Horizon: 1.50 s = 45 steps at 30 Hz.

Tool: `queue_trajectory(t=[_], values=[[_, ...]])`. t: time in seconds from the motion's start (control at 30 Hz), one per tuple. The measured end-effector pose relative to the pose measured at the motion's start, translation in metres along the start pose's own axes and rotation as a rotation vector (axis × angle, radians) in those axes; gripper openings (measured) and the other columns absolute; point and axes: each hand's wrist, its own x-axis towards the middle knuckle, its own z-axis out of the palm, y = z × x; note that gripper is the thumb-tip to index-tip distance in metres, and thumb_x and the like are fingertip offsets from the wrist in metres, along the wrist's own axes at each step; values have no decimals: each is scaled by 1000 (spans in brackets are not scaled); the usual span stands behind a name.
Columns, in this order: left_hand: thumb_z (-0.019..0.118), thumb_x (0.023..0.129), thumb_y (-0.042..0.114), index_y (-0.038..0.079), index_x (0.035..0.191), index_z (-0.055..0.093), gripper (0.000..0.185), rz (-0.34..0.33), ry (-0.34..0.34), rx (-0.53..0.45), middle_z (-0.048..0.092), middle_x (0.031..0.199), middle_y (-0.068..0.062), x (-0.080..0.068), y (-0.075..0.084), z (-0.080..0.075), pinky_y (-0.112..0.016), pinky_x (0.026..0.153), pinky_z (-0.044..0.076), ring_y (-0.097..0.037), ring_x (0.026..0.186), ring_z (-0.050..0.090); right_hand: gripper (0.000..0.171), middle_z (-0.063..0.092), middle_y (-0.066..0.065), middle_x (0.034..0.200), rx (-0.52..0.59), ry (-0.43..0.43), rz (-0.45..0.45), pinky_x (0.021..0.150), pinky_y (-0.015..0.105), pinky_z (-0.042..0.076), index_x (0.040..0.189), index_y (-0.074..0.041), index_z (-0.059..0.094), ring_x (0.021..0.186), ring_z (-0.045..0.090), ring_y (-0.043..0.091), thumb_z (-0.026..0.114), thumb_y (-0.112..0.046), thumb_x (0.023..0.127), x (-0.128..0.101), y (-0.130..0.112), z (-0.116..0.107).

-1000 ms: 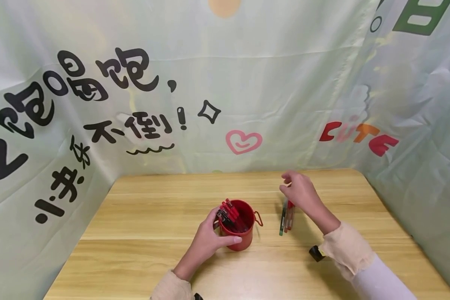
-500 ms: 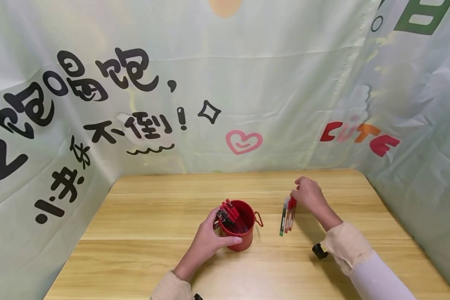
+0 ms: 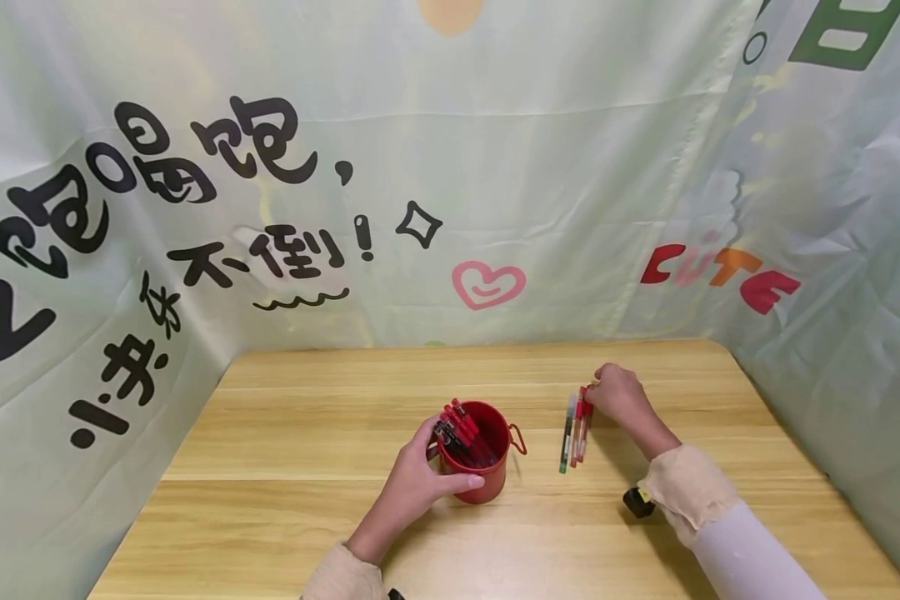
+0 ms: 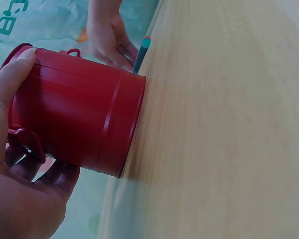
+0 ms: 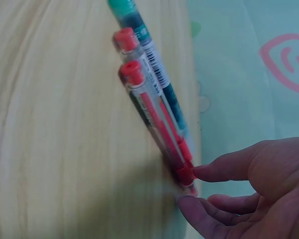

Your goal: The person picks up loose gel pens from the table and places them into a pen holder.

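My left hand [image 3: 414, 479] grips a red metal bucket [image 3: 483, 487] with small wire handles, thumb along its near side and fingers round the left. Inside the bucket, several red and black pens [image 3: 461, 425] lean toward the left rim. To the right, a green pen [image 3: 567, 435] and two red pens [image 5: 154, 114] lie side by side on the table. My right hand [image 3: 621, 396] has its thumb and forefinger at the far end of the nearest red pen [image 5: 162, 132], pinching its tip. Its other fingers curl below in the right wrist view.
The wooden table [image 3: 307, 533] carries the bucket and the pens. A printed fabric curtain [image 3: 555, 183] hangs behind and along both sides. A black wrist device [image 3: 637, 502] sits at the right sleeve.
My right hand has drawn back from above the pens, moved slightly right and down, and closed its fingertips at the end of the right-hand red pen. The left hand and bucket stay put.
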Motion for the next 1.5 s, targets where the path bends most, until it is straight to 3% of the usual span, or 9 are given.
queue_trajectory(t=[0.07, 0.17, 0.27, 0.33, 0.73, 0.93, 1.07, 1.27, 1.5], values=[[97, 70, 41, 26, 150, 48, 95, 1, -1, 1, 60, 146, 4, 0, 0, 0, -45, 117, 47, -20, 140, 54, 43, 64, 38, 122, 5, -4, 9, 63, 31, 49, 123, 18, 61, 73, 54, 24, 63, -12, 92, 0, 0, 2], [97, 70, 42, 26, 151, 48, 96, -1, -2, 2, 60, 146, 4, 0, -1, 0, -46, 117, 47, -21, 141, 54, 23, 60, 20, 74, 6, 5, 8, 53, 26, 37, 83, 6, 62, 59, 42, 16, 64, -14, 93, 1, -1, 4], [96, 70, 42, 26, 151, 47, 96, -6, -2, -2, 59, 147, 4, -1, -1, -1, -47, 117, 47, -22, 141, 53, 39, 31, -3, 57, 1, 10, -1, 50, 24, 31, 62, -15, 39, 53, 32, 11, 64, -16, 92, 3, -2, 5], [96, 71, 42, 26, 151, 47, 96, -7, -2, -7, 59, 147, 4, -1, 0, -1, -47, 118, 47, -22, 141, 53, 44, 27, -6, 55, -4, 7, -6, 50, 24, 30, 58, -20, 34, 52, 30, 10, 64, -16, 91, 4, -2, 5], [96, 71, 41, 28, 149, 48, 93, 10, -5, -14, 60, 145, 5, -2, 0, 0, -44, 117, 47, -19, 140, 54, 40, 36, -6, 51, 0, -43, 17, 48, 24, 36, 55, -19, 42, 49, 39, 11, 66, -15, 86, 7, -1, 3], [96, 71, 41, 27, 150, 48, 93, 0, -7, -9, 61, 145, 5, -2, 1, 0, -44, 117, 47, -19, 140, 54, 31, 51, -3, 55, 127, -109, 57, 51, 24, 49, 61, -12, 56, 51, 51, 11, 70, -15, 88, 6, 4, 2], [96, 70, 42, 26, 150, 48, 95, -9, -6, -6, 60, 146, 4, -1, 2, 0, -45, 117, 47, -20, 140, 54, 27, 50, -3, 56, 237, -150, 91, 54, 25, 54, 63, -11, 54, 55, 54, 12, 65, -10, 88, 6, 9, -1], [97, 70, 41, 26, 151, 48, 95, -3, -9, -17, 60, 146, 4, -1, 2, -1, -44, 116, 48, -21, 140, 54, 25, 52, -2, 58, 252, -140, 77, 55, 25, 52, 66, -10, 55, 56, 54, 12, 61, -9, 91, 4, 11, -10], [96, 72, 39, 26, 150, 48, 93, 2, -7, -25, 60, 147, 3, -1, 2, 0, -46, 116, 49, -23, 141, 53, 19, 57, 0, 58, 191, -57, 0, 54, 28, 48, 73, -6, 60, 54, 53, 13, 60, -13, 91, 1, -2, -22]])
